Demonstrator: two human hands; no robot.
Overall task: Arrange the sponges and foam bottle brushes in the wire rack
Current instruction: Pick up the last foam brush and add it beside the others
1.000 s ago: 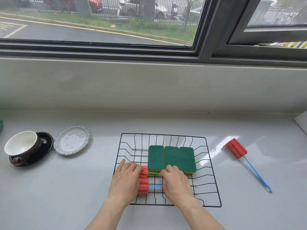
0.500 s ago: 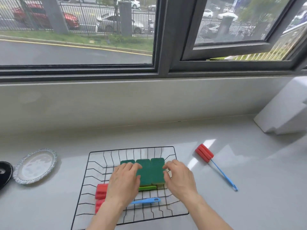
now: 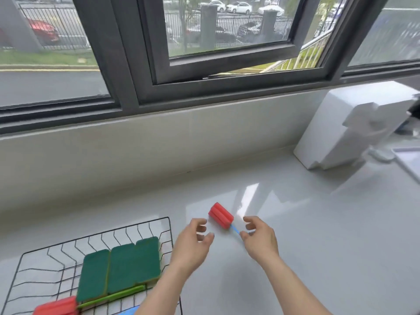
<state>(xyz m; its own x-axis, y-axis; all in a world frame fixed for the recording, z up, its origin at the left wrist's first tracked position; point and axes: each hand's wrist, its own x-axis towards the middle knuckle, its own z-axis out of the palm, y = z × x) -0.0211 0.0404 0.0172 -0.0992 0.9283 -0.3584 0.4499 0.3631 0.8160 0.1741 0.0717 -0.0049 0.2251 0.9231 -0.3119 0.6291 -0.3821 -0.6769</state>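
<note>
Lying on the counter [image 3: 318, 235] just right of the wire rack [image 3: 169, 226], the last loose foam bottle brush [image 3: 221, 215] points its red head away from the person, and its blue handle runs back toward the right hand [image 3: 259, 237] and passes out of sight under it. The step in hand looks like fetching this brush. The left hand [image 3: 193, 242] hovers just beside the foam head, fingers [image 3: 200, 222] curled and spread, touching nothing. The right hand's fingers are likewise parted around the handle; whether they touch it I cannot tell. Next, I judge, the fingers must close on the handle and head, lift, and carry the brush left into the rack, beside the three green sponges [image 3: 120, 269] and the red brush heads [image 3: 56, 306] at its near edge.
</note>
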